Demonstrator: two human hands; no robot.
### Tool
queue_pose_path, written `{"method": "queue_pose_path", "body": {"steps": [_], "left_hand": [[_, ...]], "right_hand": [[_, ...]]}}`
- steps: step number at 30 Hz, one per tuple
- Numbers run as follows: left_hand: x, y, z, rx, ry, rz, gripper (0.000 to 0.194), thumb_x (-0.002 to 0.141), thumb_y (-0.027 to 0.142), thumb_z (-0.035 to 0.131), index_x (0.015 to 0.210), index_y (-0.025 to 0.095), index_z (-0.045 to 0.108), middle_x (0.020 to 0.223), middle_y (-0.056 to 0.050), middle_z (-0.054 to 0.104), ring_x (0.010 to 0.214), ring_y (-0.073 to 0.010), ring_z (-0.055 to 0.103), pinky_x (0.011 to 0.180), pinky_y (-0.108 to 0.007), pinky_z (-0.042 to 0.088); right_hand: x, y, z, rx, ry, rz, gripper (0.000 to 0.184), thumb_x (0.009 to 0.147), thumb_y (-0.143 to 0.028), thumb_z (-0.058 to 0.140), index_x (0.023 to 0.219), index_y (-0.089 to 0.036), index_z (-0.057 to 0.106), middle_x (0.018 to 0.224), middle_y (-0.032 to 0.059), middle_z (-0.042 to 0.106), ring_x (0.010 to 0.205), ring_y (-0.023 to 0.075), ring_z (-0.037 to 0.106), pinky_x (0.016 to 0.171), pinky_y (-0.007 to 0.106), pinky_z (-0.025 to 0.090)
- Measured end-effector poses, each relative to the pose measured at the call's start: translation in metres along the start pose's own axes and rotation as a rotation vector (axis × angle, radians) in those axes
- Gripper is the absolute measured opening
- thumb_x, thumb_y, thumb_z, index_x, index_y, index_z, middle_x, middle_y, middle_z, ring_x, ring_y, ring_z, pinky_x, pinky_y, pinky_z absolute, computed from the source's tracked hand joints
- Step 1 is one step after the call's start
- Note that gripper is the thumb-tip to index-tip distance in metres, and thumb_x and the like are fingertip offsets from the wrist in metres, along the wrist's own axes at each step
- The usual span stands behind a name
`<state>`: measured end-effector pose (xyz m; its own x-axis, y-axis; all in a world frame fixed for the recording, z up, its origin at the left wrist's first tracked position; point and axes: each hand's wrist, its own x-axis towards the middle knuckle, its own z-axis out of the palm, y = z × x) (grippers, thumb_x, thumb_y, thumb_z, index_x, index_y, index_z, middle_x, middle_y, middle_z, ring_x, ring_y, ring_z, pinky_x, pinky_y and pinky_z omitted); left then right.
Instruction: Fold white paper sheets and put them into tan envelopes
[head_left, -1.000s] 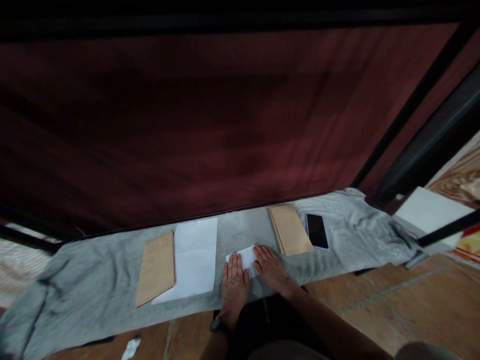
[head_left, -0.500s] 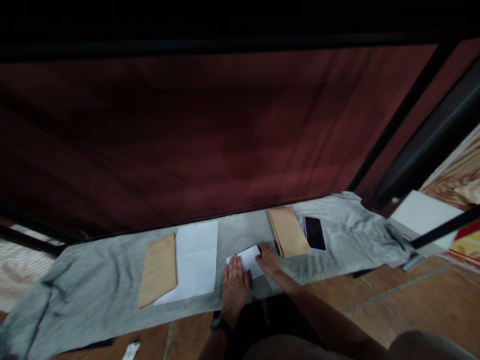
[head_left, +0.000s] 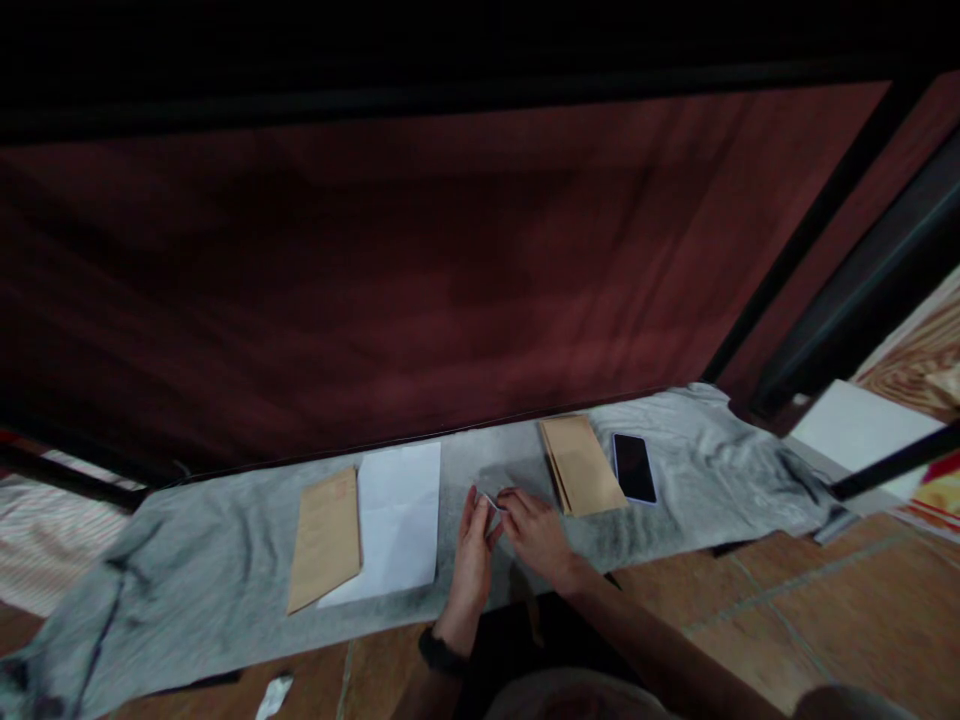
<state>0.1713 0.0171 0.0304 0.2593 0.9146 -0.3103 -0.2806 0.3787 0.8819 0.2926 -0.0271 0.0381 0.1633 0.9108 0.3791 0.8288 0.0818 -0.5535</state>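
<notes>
Both my hands meet at the middle of a grey cloth [head_left: 225, 570] and hold a small folded white paper [head_left: 491, 506] between them. My left hand [head_left: 474, 556] stands on edge with its fingers against the paper. My right hand [head_left: 534, 530] curls over the paper from the right. Most of the paper is hidden by my fingers. A dark watch sits on my left wrist.
A white sheet [head_left: 394, 520] lies left of my hands, with a brown envelope [head_left: 327, 535] beside it. Right of my hands are a stack of brown envelopes [head_left: 581, 463] and a dark phone [head_left: 634, 467]. A dark red curtain hangs behind. White paper [head_left: 859, 428] lies far right.
The folded paper lay flat under my flat hands a second ago. Both hands have since lifted it off the cloth and closed round it.
</notes>
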Motion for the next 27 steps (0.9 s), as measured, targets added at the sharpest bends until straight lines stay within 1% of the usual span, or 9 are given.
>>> {"method": "queue_pose_path", "body": {"steps": [4, 7, 10, 14, 17, 20, 23, 25, 27], "left_hand": [[-0.003, 0.001, 0.007, -0.18, 0.04, -0.095, 0.077, 0.071, 0.044, 0.084, 0.14, 0.026, 0.054, 0.117, -0.007, 0.073, 0.104, -0.0213, 0.07, 0.085, -0.029, 0.054], [-0.002, -0.014, -0.002, -0.227, 0.027, -0.117, 0.076, 0.072, 0.041, 0.084, 0.14, 0.026, 0.054, 0.115, -0.007, 0.074, 0.102, -0.0213, 0.071, 0.087, -0.031, 0.053], [0.001, -0.029, -0.016, -0.162, -0.007, -0.098, 0.074, 0.067, 0.034, 0.085, 0.135, 0.023, 0.059, 0.109, -0.008, 0.075, 0.098, -0.0223, 0.071, 0.089, -0.034, 0.052], [0.013, -0.034, -0.04, 0.015, 0.052, -0.034, 0.052, 0.06, 0.032, 0.081, 0.109, 0.017, 0.071, 0.093, -0.006, 0.076, 0.087, -0.0231, 0.07, 0.081, -0.034, 0.052], [0.023, -0.028, -0.058, 0.135, 0.033, -0.056, 0.045, 0.058, 0.035, 0.077, 0.098, 0.016, 0.072, 0.08, -0.004, 0.074, 0.078, -0.0248, 0.068, 0.073, -0.035, 0.052], [0.032, -0.021, -0.068, 0.219, -0.025, -0.068, 0.046, 0.057, 0.038, 0.076, 0.098, 0.016, 0.072, 0.08, -0.005, 0.073, 0.078, -0.0256, 0.068, 0.071, -0.034, 0.051], [0.04, -0.019, -0.07, 0.266, -0.01, -0.055, 0.048, 0.055, 0.039, 0.077, 0.096, 0.016, 0.071, 0.083, -0.006, 0.073, 0.078, -0.0244, 0.067, 0.071, -0.033, 0.05], [0.041, -0.021, -0.069, 0.286, 0.021, -0.044, 0.051, 0.056, 0.041, 0.079, 0.1, 0.017, 0.07, 0.084, -0.005, 0.072, 0.078, -0.0235, 0.067, 0.071, -0.032, 0.05], [0.04, -0.025, -0.069, 0.301, 0.051, -0.036, 0.057, 0.06, 0.044, 0.078, 0.109, 0.018, 0.068, 0.086, -0.005, 0.072, 0.079, -0.0226, 0.067, 0.07, -0.032, 0.05]], "right_hand": [[-0.022, -0.01, 0.005, -0.078, -0.12, -0.095, 0.035, 0.09, -0.01, 0.053, 0.12, -0.023, 0.062, 0.125, 0.0063, 0.068, 0.114, 0.0208, 0.063, 0.1, 0.034, 0.05], [-0.036, -0.005, 0.017, -0.047, -0.157, -0.083, 0.044, 0.087, -0.009, 0.054, 0.128, -0.022, 0.06, 0.133, 0.0066, 0.064, 0.12, 0.0216, 0.06, 0.106, 0.037, 0.047], [-0.046, 0.001, 0.028, -0.002, -0.184, -0.085, 0.045, 0.088, -0.013, 0.054, 0.132, -0.022, 0.059, 0.137, 0.0079, 0.062, 0.123, 0.0229, 0.06, 0.107, 0.04, 0.047], [-0.053, 0.017, 0.037, 0.077, -0.073, -0.023, 0.042, 0.093, -0.021, 0.05, 0.134, -0.023, 0.058, 0.141, 0.0084, 0.059, 0.13, 0.0232, 0.055, 0.109, 0.042, 0.047], [-0.048, 0.038, 0.039, 0.151, 0.061, 0.148, 0.052, 0.091, -0.022, 0.05, 0.143, -0.019, 0.05, 0.148, 0.0137, 0.051, 0.135, 0.0266, 0.05, 0.11, 0.047, 0.045], [-0.04, 0.059, 0.042, 0.273, 0.056, 0.375, 0.051, 0.088, -0.024, 0.053, 0.138, -0.019, 0.055, 0.129, 0.0129, 0.065, 0.112, 0.026, 0.065, 0.096, 0.043, 0.054], [-0.033, 0.071, 0.048, 0.318, 0.001, 0.464, 0.031, 0.084, -0.022, 0.054, 0.111, -0.021, 0.07, 0.087, 0.0029, 0.073, 0.076, 0.0198, 0.07, 0.071, 0.031, 0.056], [-0.031, 0.074, 0.051, 0.308, -0.001, 0.483, 0.02, 0.083, -0.02, 0.053, 0.091, -0.021, 0.071, 0.073, 0.0, 0.07, 0.067, 0.0175, 0.067, 0.062, 0.026, 0.052], [-0.028, 0.076, 0.054, 0.284, 0.02, 0.51, 0.018, 0.082, -0.018, 0.052, 0.085, -0.022, 0.069, 0.074, 0.0005, 0.07, 0.069, 0.0173, 0.067, 0.063, 0.025, 0.051]]}}
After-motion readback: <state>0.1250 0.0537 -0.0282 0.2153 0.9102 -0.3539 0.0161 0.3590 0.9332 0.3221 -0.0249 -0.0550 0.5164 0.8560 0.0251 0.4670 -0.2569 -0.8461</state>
